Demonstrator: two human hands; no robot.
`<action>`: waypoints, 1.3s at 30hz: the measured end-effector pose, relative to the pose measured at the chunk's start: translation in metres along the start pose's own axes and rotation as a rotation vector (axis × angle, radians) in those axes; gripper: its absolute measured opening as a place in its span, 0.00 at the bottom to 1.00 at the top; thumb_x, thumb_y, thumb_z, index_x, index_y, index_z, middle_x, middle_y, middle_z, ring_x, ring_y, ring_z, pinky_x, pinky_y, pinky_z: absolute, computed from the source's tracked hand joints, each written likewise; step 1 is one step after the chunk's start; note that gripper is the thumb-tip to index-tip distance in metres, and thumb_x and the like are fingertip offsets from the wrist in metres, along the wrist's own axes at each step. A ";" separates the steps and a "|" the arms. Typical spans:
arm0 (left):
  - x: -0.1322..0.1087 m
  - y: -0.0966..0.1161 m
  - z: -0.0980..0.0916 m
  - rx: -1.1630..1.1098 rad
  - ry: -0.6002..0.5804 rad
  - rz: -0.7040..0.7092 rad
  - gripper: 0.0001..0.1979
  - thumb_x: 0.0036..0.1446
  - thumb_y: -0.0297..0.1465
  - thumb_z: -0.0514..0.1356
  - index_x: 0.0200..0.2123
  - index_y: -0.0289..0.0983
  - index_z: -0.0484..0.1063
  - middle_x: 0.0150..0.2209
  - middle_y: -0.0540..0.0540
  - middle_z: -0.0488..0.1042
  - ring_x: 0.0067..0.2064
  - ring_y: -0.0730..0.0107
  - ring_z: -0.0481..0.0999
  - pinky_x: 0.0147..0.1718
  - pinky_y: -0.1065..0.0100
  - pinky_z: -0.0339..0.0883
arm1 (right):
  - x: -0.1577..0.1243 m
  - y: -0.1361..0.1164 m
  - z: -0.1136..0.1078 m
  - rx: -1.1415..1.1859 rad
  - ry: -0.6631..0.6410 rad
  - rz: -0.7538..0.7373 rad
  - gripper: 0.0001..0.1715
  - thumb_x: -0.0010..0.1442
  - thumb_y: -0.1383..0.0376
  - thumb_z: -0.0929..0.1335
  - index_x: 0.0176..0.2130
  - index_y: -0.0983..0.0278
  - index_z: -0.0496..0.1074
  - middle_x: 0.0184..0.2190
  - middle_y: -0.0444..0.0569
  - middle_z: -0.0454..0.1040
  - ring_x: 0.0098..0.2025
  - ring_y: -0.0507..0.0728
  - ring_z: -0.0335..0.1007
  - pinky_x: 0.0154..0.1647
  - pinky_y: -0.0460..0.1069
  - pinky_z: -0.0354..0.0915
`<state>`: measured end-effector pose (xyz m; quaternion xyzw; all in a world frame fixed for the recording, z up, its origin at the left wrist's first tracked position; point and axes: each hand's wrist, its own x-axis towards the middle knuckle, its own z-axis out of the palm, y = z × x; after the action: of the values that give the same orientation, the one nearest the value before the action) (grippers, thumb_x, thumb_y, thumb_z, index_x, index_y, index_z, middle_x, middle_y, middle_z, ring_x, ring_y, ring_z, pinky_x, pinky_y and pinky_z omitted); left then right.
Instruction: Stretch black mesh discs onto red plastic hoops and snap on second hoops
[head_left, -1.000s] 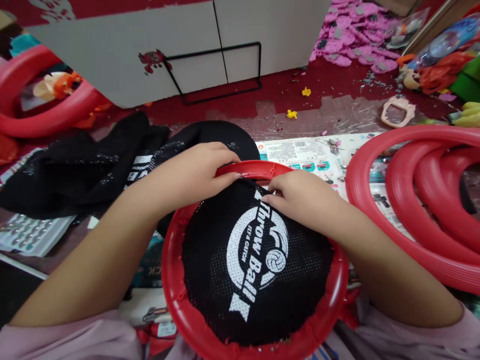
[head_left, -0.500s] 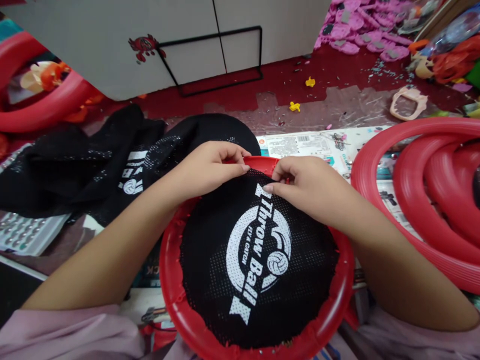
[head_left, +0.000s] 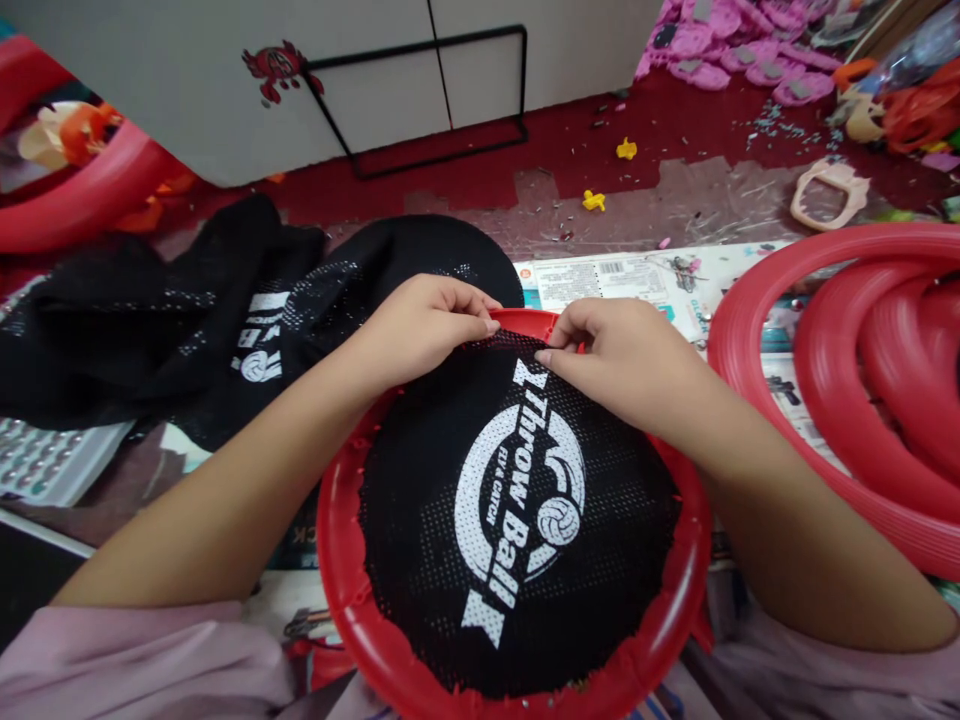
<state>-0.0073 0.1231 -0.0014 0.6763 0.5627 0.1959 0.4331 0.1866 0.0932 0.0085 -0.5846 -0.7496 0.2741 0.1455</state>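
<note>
A round black mesh cloth (head_left: pixel 420 500) with a white "Throw Ball" print lies across a red plastic ring (head_left: pixel 345 590) close to my body. At the ring's far side, my left hand (head_left: pixel 435 330) pinches the cloth's edge between thumb and fingers. Just to its right, my right hand (head_left: pixel 619 350) pinches the same edge, its thumb on the mesh near the top of the print. Between the hands a strip of the red ring shows beyond the cloth. Around the rest of the ring, the cloth's edge lies along the inner side.
More black mesh cloths (head_left: pixel 187 320) are heaped at left, beside a tray of small round metallic parts (head_left: pixel 60 460). Red rings (head_left: pixel 739 320) overlap at right. A grey-white panel (head_left: pixel 187 90) with a black wire frame stands behind. Pink parts (head_left: pixel 705 45) lie at the back right.
My right hand's thumb and fingers have moved slightly and now pull the cloth's edge up taut between the hands. The whole view has shifted slightly.
</note>
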 end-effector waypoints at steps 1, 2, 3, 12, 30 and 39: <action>0.000 0.000 0.001 0.002 0.008 0.002 0.08 0.47 0.29 0.58 0.19 0.35 0.68 0.39 0.45 0.79 0.39 0.65 0.75 0.42 0.65 0.65 | 0.000 0.000 0.000 0.001 0.000 -0.001 0.05 0.53 0.66 0.70 0.26 0.63 0.72 0.22 0.42 0.71 0.25 0.51 0.61 0.28 0.47 0.52; 0.001 -0.001 0.001 0.004 0.011 0.002 0.08 0.47 0.30 0.58 0.19 0.35 0.68 0.39 0.45 0.79 0.38 0.65 0.75 0.41 0.64 0.65 | 0.000 0.000 0.000 0.002 0.001 0.000 0.05 0.53 0.66 0.70 0.26 0.63 0.72 0.22 0.42 0.70 0.25 0.51 0.61 0.28 0.47 0.52; 0.001 -0.001 0.002 0.004 0.011 0.003 0.08 0.47 0.31 0.59 0.19 0.35 0.68 0.39 0.45 0.79 0.38 0.65 0.74 0.41 0.64 0.65 | 0.000 0.000 0.000 0.006 0.001 0.001 0.05 0.53 0.66 0.69 0.25 0.63 0.72 0.22 0.42 0.70 0.25 0.51 0.60 0.28 0.47 0.52; 0.003 -0.003 0.003 0.082 -0.006 -0.004 0.08 0.47 0.31 0.58 0.19 0.35 0.69 0.38 0.46 0.79 0.35 0.67 0.73 0.36 0.64 0.61 | -0.001 0.001 -0.008 0.025 0.011 0.049 0.06 0.53 0.66 0.69 0.24 0.64 0.72 0.21 0.42 0.70 0.24 0.50 0.61 0.27 0.47 0.53; -0.006 -0.004 0.007 0.322 0.032 0.267 0.15 0.56 0.38 0.57 0.41 0.37 0.78 0.33 0.48 0.61 0.36 0.67 0.67 0.42 0.63 0.63 | 0.008 0.010 0.007 -0.007 0.163 -0.053 0.07 0.54 0.67 0.67 0.26 0.65 0.72 0.23 0.45 0.72 0.27 0.52 0.63 0.29 0.47 0.53; -0.001 -0.001 0.009 0.383 0.058 0.238 0.13 0.53 0.39 0.60 0.30 0.36 0.80 0.28 0.49 0.60 0.32 0.70 0.65 0.36 0.65 0.60 | 0.011 0.002 0.011 -0.132 0.117 -0.045 0.08 0.56 0.67 0.66 0.27 0.65 0.72 0.25 0.47 0.71 0.28 0.53 0.62 0.30 0.48 0.51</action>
<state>-0.0011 0.1192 -0.0067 0.8018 0.5181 0.1545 0.2545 0.1791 0.1009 -0.0027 -0.5911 -0.7691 0.1861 0.1564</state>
